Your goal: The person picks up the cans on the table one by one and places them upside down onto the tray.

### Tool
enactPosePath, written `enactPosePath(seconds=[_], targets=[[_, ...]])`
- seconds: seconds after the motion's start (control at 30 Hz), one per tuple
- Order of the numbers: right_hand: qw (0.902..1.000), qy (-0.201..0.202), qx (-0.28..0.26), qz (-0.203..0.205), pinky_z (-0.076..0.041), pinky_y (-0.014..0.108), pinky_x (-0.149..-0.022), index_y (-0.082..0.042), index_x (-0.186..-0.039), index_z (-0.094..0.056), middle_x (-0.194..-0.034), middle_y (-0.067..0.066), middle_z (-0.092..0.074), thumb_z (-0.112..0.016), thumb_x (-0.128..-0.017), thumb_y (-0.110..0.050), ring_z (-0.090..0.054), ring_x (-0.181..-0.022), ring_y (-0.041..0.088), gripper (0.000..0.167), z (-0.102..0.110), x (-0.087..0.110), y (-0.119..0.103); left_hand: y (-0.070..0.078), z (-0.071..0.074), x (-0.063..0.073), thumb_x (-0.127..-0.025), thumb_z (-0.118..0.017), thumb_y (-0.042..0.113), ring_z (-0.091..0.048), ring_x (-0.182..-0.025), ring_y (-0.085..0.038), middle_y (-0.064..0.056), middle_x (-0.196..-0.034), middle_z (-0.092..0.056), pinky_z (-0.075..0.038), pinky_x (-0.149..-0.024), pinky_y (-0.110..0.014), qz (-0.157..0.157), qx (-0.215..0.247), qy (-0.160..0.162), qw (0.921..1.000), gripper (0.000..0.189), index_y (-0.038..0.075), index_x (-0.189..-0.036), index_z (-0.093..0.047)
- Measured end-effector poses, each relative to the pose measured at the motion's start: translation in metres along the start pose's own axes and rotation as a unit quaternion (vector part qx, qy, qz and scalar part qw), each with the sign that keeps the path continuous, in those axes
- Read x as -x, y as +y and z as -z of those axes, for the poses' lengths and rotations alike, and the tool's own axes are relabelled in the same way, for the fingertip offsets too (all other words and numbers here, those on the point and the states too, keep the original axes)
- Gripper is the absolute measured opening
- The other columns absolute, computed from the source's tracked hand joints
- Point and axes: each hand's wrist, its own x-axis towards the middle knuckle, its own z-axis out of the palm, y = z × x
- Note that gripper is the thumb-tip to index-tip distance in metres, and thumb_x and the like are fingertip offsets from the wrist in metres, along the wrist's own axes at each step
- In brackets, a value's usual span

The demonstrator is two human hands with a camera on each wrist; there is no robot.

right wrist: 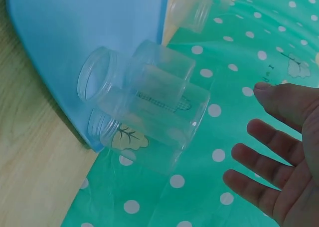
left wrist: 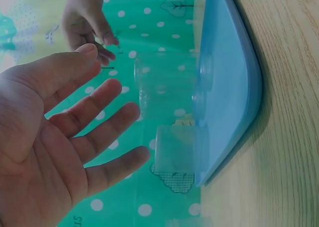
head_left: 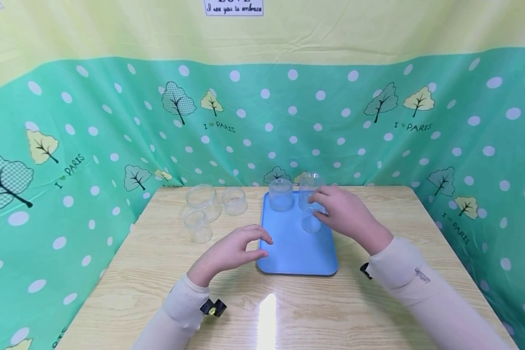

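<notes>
Three clear jars stand mouth-down on a blue tray: one jar at its far left, a taller jar at its far right, and another jar nearer the front right. My right hand hovers over the front-right jar, its fingers loosely bent; in the right wrist view its fingers are spread apart from the jars with nothing held. Over the tray's left edge is my left hand, relaxed and holding nothing, its fingers spread in the left wrist view.
Left of the tray, several more clear jars stand on the wooden table: a wide jar, a short jar and a small narrow jar in front. A green dotted curtain hangs behind and along both sides.
</notes>
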Motion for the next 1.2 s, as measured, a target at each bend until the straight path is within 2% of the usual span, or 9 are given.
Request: enactPosePath(seconds=[0.13, 0.27, 0.5, 0.73, 0.97, 1.2], targets=[[0.999, 0.028, -0.012, 0.031, -0.06, 0.035, -0.079, -0.016, -0.111, -0.073, -0.11, -0.001, -0.068, -0.086, -0.083, -0.017, -0.067, -0.099, 0.019, 0.031, -0.004, 0.01, 0.001, 0.001, 0.001, 0.0, -0.098, -0.072, 0.022, -0.062, -0.118, -0.015, 0.009, -0.121, -0.065, -0.053, -0.102, -0.034, 0.0, -0.001, 0.003, 1.0, 0.021, 0.02, -0.119, -0.07], [0.9965, 0.056, -0.028, 0.055, -0.06, 0.035, -0.081, -0.016, -0.112, -0.072, -0.11, -0.003, -0.068, -0.087, -0.082, -0.018, -0.067, -0.1, 0.018, 0.033, -0.009, 0.022, 0.001, 0.002, 0.001, 0.0, -0.098, -0.072, 0.022, -0.061, -0.118, -0.011, 0.01, -0.121, -0.065, -0.052, -0.102, -0.03, -0.002, -0.003, 0.007, 1.0, 0.021, 0.021, -0.119, -0.069], [0.9935, 0.087, -0.038, 0.064, -0.06, 0.036, -0.085, -0.016, -0.112, -0.073, -0.112, -0.003, -0.068, -0.087, -0.083, -0.019, -0.067, -0.104, 0.018, 0.033, -0.013, 0.037, -0.003, 0.003, 0.0, 0.0, -0.097, -0.073, 0.022, -0.06, -0.118, -0.007, 0.011, -0.122, -0.065, -0.052, -0.103, -0.029, -0.008, -0.006, 0.012, 0.9999, 0.022, 0.021, -0.119, -0.069], [0.9887, 0.118, -0.039, 0.083, -0.06, 0.037, -0.088, -0.015, -0.112, -0.073, -0.114, -0.001, -0.069, -0.087, -0.081, -0.017, -0.066, -0.107, 0.02, 0.034, -0.012, 0.049, -0.008, 0.005, -0.001, 0.0, -0.097, -0.073, 0.022, -0.06, -0.117, -0.008, 0.012, -0.122, -0.065, -0.052, -0.102, -0.031, -0.014, -0.007, 0.018, 0.9997, 0.022, 0.022, -0.119, -0.069], [0.9868, 0.129, -0.044, 0.088, -0.059, 0.037, -0.088, -0.014, -0.109, -0.074, -0.112, -0.001, -0.069, -0.089, -0.078, -0.017, -0.067, -0.105, 0.02, 0.035, -0.015, 0.062, -0.009, 0.006, -0.001, 0.0, -0.097, -0.073, 0.019, -0.06, -0.117, -0.008, 0.011, -0.121, -0.065, -0.053, -0.102, -0.031, -0.023, -0.008, 0.023, 0.9995, 0.022, 0.021, -0.119, -0.069], [0.9869, 0.131, -0.048, 0.08, -0.06, 0.038, -0.089, -0.014, -0.111, -0.075, -0.113, -0.001, -0.069, -0.09, -0.078, -0.018, -0.067, -0.107, 0.02, 0.036, -0.019, 0.069, -0.008, 0.006, -0.002, 0.002, -0.098, -0.072, 0.021, -0.06, -0.119, -0.007, 0.01, -0.123, -0.065, -0.051, -0.104, -0.029, -0.018, -0.013, 0.017, 0.9996, 0.022, 0.02, -0.119, -0.069]])
